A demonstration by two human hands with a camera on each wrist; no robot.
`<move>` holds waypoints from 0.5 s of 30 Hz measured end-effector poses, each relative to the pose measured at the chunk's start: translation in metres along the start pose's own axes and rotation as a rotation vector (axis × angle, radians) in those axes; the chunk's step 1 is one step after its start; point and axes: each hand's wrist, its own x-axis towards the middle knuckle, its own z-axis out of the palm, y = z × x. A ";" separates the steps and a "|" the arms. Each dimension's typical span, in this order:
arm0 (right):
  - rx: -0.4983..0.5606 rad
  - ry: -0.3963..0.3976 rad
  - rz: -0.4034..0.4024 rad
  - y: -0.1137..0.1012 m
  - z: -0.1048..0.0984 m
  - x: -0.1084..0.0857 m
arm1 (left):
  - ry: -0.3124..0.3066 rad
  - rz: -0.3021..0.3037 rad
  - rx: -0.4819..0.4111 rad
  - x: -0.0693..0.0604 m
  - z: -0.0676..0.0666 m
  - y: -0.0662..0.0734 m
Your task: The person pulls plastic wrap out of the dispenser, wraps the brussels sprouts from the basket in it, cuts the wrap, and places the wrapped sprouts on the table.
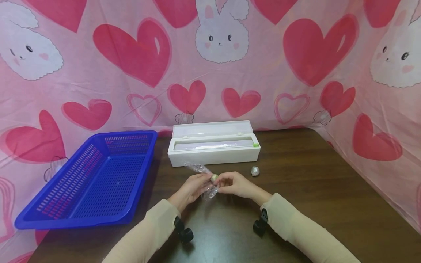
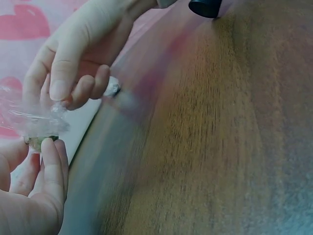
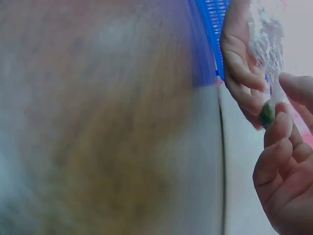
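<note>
Both hands meet over the table in front of a white box. Between the fingertips of my left hand (image 1: 193, 187) is a small, round, greenish thing (image 2: 43, 142), partly wrapped in clear plastic film (image 1: 208, 191); its exact kind is unclear. My right hand (image 1: 237, 184) pinches the gathered film close beside it, as the left wrist view (image 2: 78, 63) shows from the side. In the right wrist view the green thing (image 3: 266, 115) sits at the fingertips of both hands, with crumpled film rising above it. Fingers hide part of it.
Behind the hands stands the white cling film box (image 1: 213, 157), its lid (image 1: 212, 128) raised. A small film-wrapped ball (image 1: 255, 171) lies on the table (image 1: 315, 204), right of the hands. At left is a blue perforated basket (image 1: 131, 204). A pink heart-patterned cloth (image 1: 276, 65) hangs behind.
</note>
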 end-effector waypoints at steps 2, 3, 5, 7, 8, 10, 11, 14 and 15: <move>-0.043 -0.015 -0.033 -0.002 0.000 0.001 | -0.004 0.007 -0.013 -0.001 0.000 0.000; -0.056 -0.025 -0.037 -0.003 0.000 0.001 | -0.003 0.012 -0.017 -0.001 0.000 0.000; -0.089 -0.040 -0.044 -0.003 0.000 0.001 | -0.003 0.018 -0.027 0.000 -0.001 0.000; -0.110 -0.040 -0.052 0.002 0.001 0.002 | -0.002 0.021 -0.032 0.000 -0.001 -0.001; -0.111 -0.036 -0.051 0.002 0.001 0.002 | -0.002 0.019 -0.034 0.000 -0.001 -0.001; -0.115 -0.021 -0.050 0.003 0.002 0.002 | 0.000 0.017 -0.031 0.001 -0.002 -0.002; -0.113 -0.015 -0.043 0.003 0.002 0.003 | 0.000 0.018 -0.030 0.001 -0.002 -0.002; -0.088 0.019 -0.008 0.002 0.002 0.003 | 0.006 0.015 -0.023 0.001 -0.002 -0.002; -0.078 0.033 0.002 0.001 0.002 0.004 | 0.008 0.020 -0.016 0.002 -0.002 -0.002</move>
